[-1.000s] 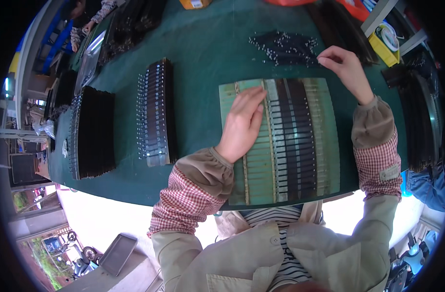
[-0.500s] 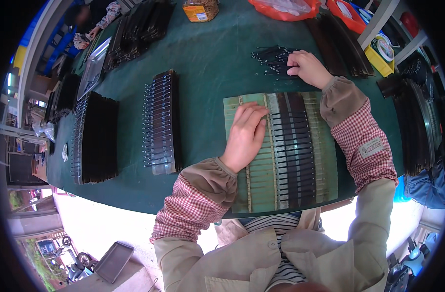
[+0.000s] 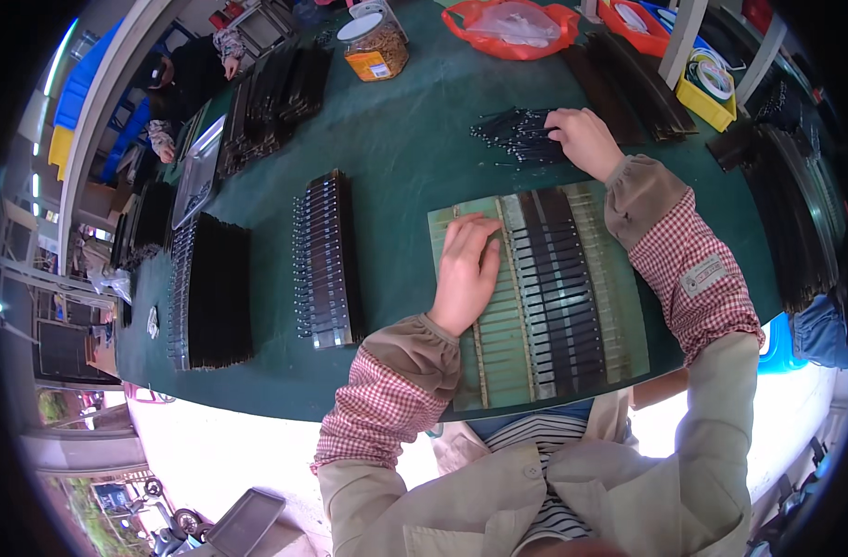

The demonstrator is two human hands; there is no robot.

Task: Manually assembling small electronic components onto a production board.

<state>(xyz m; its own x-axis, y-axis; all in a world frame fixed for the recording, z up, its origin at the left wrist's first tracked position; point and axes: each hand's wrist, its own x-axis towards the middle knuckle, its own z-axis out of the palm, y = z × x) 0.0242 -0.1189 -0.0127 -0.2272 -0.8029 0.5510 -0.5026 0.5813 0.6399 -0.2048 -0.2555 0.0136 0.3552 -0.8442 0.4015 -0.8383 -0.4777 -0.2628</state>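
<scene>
In front of me lies a green slotted board [image 3: 495, 371] holding a row of thin black pieces [image 3: 532, 278] across dark strips. My left hand [image 3: 466, 278] rests on the board's upper left part, fingers stretched and side by side, with nothing seen in them. Beyond the board, my right hand [image 3: 586, 144] is at the right edge of a loose pile of thin black pieces with small shiny tips [image 3: 512, 137]. Its fingertips are pinched together; whatever they hold is too small to make out.
Left of the board lies a stack of strips with shiny tips [image 3: 336, 260], then a larger dark stack [image 3: 221, 297]. Farther back are a metal tray [image 3: 201, 172], a clear jar [image 3: 375, 56], a red bag [image 3: 512, 26] and a yellow bin [image 3: 712, 102]. Another person's hand [image 3: 164, 147] is at far left.
The view has shifted, so the tabletop sits slightly differently in the picture. My right hand stays at the loose pile, and my left hand stays on the board.
</scene>
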